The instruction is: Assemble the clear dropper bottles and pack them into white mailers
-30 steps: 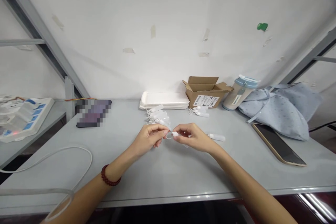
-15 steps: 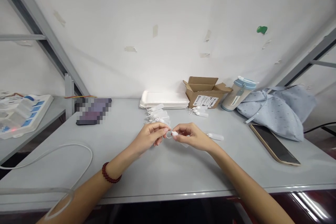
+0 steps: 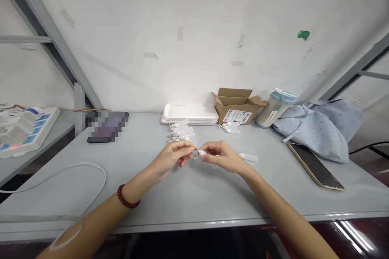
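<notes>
My left hand [image 3: 178,154] is closed in a pinch on a thin white loop of cord [image 3: 195,156]. Just to its right, my right hand [image 3: 219,154] grips a small translucent plastic tag with a white end [image 3: 201,152], from which the loop comes; its body is mostly hidden under the fingers. Behind my left hand lies a pile of similar white tags [image 3: 184,130] with cord loops. Another tag [image 3: 249,157] rests on the table beside my right wrist, and a few more tags [image 3: 232,130] sit near the cardboard box.
Along the wall stand a stack of white foam trays [image 3: 191,114], an open cardboard box [image 3: 237,111] and a cup with a blue lid [image 3: 276,109]. A blue cloth bag [image 3: 319,129] and a phone [image 3: 316,166] are at right. A white cable [image 3: 100,188] crosses the left side by my forearm.
The view has shifted very slightly. Both hands keep their grip on the loop and the tag, with only a tiny movement of the fingers.
</notes>
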The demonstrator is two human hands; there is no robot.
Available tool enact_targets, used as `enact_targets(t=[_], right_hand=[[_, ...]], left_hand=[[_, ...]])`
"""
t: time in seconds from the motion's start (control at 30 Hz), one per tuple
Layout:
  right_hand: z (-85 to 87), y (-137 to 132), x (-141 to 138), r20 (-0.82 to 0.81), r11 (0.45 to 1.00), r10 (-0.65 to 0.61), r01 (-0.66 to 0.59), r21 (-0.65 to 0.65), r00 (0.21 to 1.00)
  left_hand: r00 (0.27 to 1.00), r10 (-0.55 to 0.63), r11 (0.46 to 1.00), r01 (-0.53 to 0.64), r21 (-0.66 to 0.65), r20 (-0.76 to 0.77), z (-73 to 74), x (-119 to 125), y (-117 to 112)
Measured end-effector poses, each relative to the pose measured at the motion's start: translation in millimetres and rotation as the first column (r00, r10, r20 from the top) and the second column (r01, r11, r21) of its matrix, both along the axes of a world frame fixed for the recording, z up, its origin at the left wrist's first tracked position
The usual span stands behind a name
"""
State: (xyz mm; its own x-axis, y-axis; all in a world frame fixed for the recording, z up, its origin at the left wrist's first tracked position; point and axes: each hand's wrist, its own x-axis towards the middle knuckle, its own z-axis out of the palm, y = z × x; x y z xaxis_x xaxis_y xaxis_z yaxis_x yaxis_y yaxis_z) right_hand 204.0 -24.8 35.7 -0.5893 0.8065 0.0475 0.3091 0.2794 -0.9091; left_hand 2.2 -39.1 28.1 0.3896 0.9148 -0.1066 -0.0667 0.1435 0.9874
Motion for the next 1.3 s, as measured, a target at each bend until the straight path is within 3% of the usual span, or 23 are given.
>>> enact_targets(t=[0.67,1.3], right_hand=[[0.6,-2.1,-1.6,0.014,1.0,-0.004,0.004,-0.001,1.0],[1.1,-3.6,-2.9,0.037,1.0,-0.006,0.005,0.01,0.999]], left_hand=[[0.999,-0.001,0.997,0.004,-0.072,0.041,0.5,-0.8,0.3],[1.0,0.004,1.0,-0.003,0.029,-0.03,-1.1,-2.6,1.8]])
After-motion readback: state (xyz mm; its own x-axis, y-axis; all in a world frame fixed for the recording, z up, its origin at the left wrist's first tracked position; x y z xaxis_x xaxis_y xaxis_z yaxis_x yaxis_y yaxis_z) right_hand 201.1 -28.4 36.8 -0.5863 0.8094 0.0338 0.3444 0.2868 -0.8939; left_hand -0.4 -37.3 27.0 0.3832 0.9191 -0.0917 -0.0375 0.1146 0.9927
